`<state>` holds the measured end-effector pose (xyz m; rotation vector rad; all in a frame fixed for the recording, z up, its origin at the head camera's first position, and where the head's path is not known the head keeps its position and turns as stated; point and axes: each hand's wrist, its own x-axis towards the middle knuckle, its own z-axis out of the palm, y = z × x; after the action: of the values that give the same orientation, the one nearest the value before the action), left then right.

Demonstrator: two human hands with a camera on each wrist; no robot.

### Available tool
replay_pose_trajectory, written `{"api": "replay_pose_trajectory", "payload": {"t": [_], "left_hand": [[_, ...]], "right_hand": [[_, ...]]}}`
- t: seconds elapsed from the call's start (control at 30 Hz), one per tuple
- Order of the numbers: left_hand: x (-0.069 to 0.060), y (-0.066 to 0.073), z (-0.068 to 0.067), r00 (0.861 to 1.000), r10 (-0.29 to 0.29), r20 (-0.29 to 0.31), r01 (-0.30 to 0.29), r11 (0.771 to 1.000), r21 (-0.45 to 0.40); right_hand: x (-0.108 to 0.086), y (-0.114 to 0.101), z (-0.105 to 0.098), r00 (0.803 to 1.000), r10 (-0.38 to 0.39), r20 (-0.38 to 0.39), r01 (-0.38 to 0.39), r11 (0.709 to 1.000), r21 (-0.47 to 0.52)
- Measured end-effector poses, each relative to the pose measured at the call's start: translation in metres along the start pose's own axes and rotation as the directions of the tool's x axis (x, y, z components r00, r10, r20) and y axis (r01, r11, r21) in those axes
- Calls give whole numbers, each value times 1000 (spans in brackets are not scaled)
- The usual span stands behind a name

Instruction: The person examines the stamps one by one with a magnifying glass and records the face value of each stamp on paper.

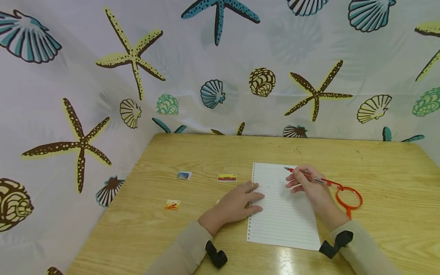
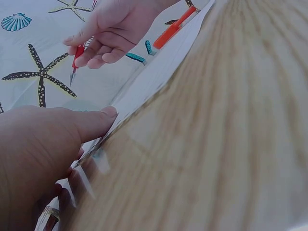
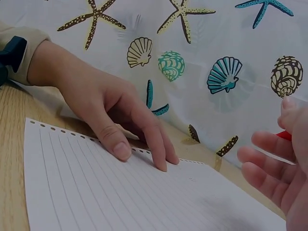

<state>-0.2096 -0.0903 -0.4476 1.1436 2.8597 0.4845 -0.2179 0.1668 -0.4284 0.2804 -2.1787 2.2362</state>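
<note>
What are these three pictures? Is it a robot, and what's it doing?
No robot here, just a person's two bare hands. The big picture comes from a camera worn on the head, looking forward and down. The other two come from little cameras on the wrists, one left, one right.

On the wooden table lies a sheet of lined paper with holes along one edge. The left hand rests on that edge. The right hand holds a red pen, with its tip above the paper. Beside it is a red magnifying glass. On the other side are small picture cards. Behind hangs a cloth printed with shells and starfish.
</note>
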Motion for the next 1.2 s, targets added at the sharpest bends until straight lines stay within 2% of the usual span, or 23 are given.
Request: {"api": "replay_pose_trajectory", "payload": {"t": [0.17,0.27,0.5,0.67,0.77,0.97,1.2], "left_hand": [[0,0,-1,1000,6,-3,-6,1000,-2],[1,-1,0,1000,10,-6,-10,1000,2],[2,-3,2,1000,8,-9,-8,1000,11],[2,-3,1,1000,11,-4,-11,1000,16],[2,-3,1,1000,13,-4,-13,1000,18],[2,-2,0,1000,22,-16,-21,999,24],[2,-3,1,1000,17,-10,-17,1000,26]], "right_hand": [[-1,-4,-3,999,-27,28,26,999,18],[-3,-6,-5,996,-68,64,65,997,50],[-4,-8,-10,956,-225,188,208,972,106],[-10,-17,-9,918,-316,240,322,947,16],[-13,-22,-8,900,-340,272,365,930,-48],[-16,-28,-9,895,-343,283,387,915,-114],[-19,-28,-13,871,-390,300,452,875,-176]]}}
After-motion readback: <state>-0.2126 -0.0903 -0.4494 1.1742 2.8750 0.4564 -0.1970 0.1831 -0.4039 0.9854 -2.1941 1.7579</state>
